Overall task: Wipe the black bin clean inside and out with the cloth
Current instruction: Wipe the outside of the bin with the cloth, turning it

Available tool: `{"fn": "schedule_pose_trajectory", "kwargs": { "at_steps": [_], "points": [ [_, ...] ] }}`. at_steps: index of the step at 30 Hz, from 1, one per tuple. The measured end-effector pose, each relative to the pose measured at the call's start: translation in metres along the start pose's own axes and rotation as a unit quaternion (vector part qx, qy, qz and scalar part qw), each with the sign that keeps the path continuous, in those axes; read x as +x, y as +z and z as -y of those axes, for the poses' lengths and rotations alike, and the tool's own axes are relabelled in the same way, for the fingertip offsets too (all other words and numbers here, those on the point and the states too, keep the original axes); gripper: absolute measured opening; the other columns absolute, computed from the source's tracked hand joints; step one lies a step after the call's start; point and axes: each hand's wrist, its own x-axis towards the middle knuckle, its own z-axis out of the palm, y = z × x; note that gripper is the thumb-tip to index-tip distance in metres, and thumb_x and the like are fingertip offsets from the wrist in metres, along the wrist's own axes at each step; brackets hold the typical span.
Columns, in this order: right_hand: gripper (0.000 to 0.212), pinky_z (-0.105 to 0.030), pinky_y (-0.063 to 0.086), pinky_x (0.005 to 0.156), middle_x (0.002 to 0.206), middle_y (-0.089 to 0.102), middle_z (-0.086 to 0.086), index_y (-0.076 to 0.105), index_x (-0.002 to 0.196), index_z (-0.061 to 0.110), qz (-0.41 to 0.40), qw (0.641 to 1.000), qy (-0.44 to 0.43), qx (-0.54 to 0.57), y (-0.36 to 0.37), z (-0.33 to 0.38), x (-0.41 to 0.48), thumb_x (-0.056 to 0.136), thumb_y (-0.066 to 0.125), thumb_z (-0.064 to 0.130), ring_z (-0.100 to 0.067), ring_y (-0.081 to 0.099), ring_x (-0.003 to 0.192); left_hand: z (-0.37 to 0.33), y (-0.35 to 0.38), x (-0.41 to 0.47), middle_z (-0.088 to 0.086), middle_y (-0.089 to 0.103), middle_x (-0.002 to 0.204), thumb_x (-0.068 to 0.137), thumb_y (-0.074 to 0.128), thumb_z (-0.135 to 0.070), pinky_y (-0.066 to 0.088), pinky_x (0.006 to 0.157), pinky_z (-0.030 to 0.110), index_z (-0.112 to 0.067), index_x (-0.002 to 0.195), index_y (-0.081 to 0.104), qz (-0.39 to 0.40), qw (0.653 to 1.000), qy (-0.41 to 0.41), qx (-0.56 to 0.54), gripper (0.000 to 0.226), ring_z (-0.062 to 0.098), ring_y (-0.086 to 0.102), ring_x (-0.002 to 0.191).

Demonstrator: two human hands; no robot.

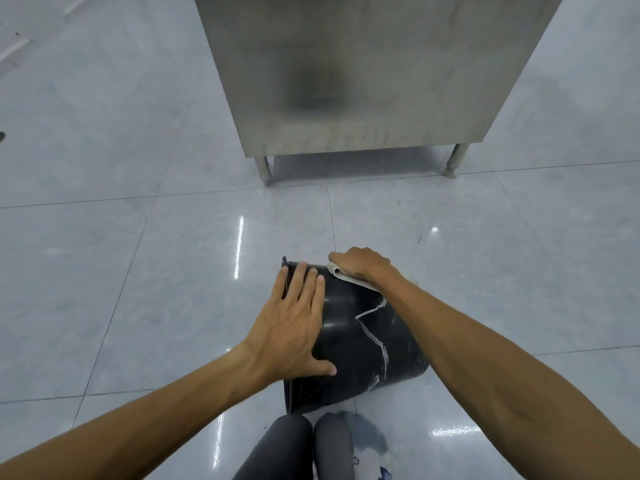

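The black bin [356,337] lies on its side on the tiled floor in front of my knees. White streaks run zigzag across its outer wall. My left hand [294,323] lies flat on the bin's left side, fingers spread, holding nothing. My right hand [363,265] presses a pale cloth [346,277] against the far upper edge of the bin's outside. Most of the cloth is hidden under the hand and wrist. The bin's inside is not visible.
A stainless steel cabinet [363,81] on short legs stands about a tile beyond the bin. Glossy grey floor tiles [138,271] spread to the left and right. My knees [304,445] in dark trousers are just below the bin.
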Motion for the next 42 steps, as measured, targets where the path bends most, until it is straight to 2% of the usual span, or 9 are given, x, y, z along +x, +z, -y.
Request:
{"fn": "schedule_pose_trajectory", "kwargs": {
  "at_steps": [5,11,14,19,23,30,33,37,42],
  "points": [
    [0.051,-0.05,0.042,0.108,0.117,0.064,-0.007,0.064,0.112,0.02,0.005,1.0,0.003,0.004,-0.003,0.0,-0.002,0.09,0.038,0.058,-0.03,0.06,0.107,-0.017,0.007,-0.012,0.034,-0.018,0.158,0.062,0.058,-0.09,-0.002,0.117,0.064,0.008,0.151,-0.015,0.034,0.999,-0.017,0.019,0.151,0.052,-0.015,0.146],
    [0.047,-0.04,0.043,0.089,0.114,0.063,-0.008,0.061,0.106,0.017,-0.019,0.999,-0.043,0.004,-0.003,0.002,-0.004,0.098,0.032,0.053,-0.029,0.059,0.103,0.0,-0.003,0.025,0.038,-0.01,0.157,0.041,0.064,-0.095,0.008,0.118,0.064,0.009,0.151,-0.012,0.094,0.994,-0.044,0.037,0.169,0.056,-0.006,0.146],
    [0.048,-0.043,0.044,0.092,0.113,0.069,-0.007,0.063,0.097,0.022,-0.063,0.994,-0.086,-0.007,0.001,-0.003,-0.013,0.099,0.025,0.051,-0.029,0.06,0.099,0.015,-0.009,0.044,0.034,-0.009,0.16,0.036,0.064,-0.097,0.009,0.12,0.062,0.007,0.152,-0.012,0.128,0.991,-0.025,0.043,0.173,0.053,-0.007,0.147],
    [0.064,-0.05,0.05,0.091,0.117,0.07,-0.004,0.06,0.124,0.025,-0.187,0.967,-0.171,-0.039,0.02,-0.028,-0.042,0.101,0.012,0.061,-0.033,0.065,0.107,0.03,-0.019,0.068,0.025,0.007,0.16,0.028,0.074,-0.091,0.013,0.121,0.057,0.004,0.152,-0.001,0.145,0.988,0.011,0.047,0.173,0.047,0.006,0.147],
    [0.07,-0.05,0.049,0.093,0.14,0.061,-0.006,0.047,0.149,0.02,-0.284,0.93,-0.21,-0.098,0.045,-0.045,-0.069,0.101,0.013,0.057,-0.032,0.062,0.118,0.03,-0.027,0.076,0.024,0.007,0.159,0.03,0.081,-0.084,0.014,0.121,0.057,0.005,0.152,-0.002,0.176,0.983,0.017,0.052,0.172,0.047,0.004,0.148],
    [0.064,-0.062,0.027,0.121,0.168,0.031,-0.013,0.035,0.16,0.018,-0.375,0.887,-0.238,-0.13,0.115,-0.079,-0.123,0.108,0.025,0.053,-0.038,0.031,0.153,0.03,-0.035,0.081,0.024,0.005,0.161,0.031,0.084,-0.08,0.015,0.121,0.057,0.005,0.152,-0.005,0.185,0.982,0.005,0.037,0.172,0.046,0.003,0.148],
    [0.063,-0.058,0.028,0.119,0.163,0.04,-0.008,0.043,0.157,0.023,-0.402,0.874,-0.25,-0.109,0.124,-0.085,-0.129,0.104,0.039,0.055,-0.035,0.038,0.149,0.029,-0.029,0.077,0.022,0.005,0.161,0.031,0.082,-0.082,0.016,0.12,0.058,0.004,0.153,-0.005,0.173,0.984,0.009,0.047,0.173,0.046,0.004,0.148],
    [0.06,-0.053,0.035,0.108,0.149,0.052,-0.001,0.049,0.15,0.028,-0.403,0.891,-0.196,-0.071,0.094,-0.063,-0.117,0.099,0.042,0.06,-0.028,0.049,0.133,0.025,-0.024,0.069,0.024,0.005,0.16,0.034,0.081,-0.082,0.016,0.119,0.06,0.004,0.153,-0.003,0.163,0.984,0.013,0.07,0.169,0.047,0.005,0.148],
    [0.066,-0.061,0.034,0.107,0.144,0.057,0.002,0.05,0.146,0.035,-0.288,0.954,-0.083,-0.032,0.054,-0.038,-0.093,0.095,0.028,0.07,-0.027,0.051,0.13,0.021,-0.025,0.066,0.026,0.002,0.161,0.035,0.082,-0.082,0.013,0.119,0.063,0.005,0.153,-0.004,0.163,0.983,0.003,0.085,0.169,0.048,0.002,0.148]
  ]
}}
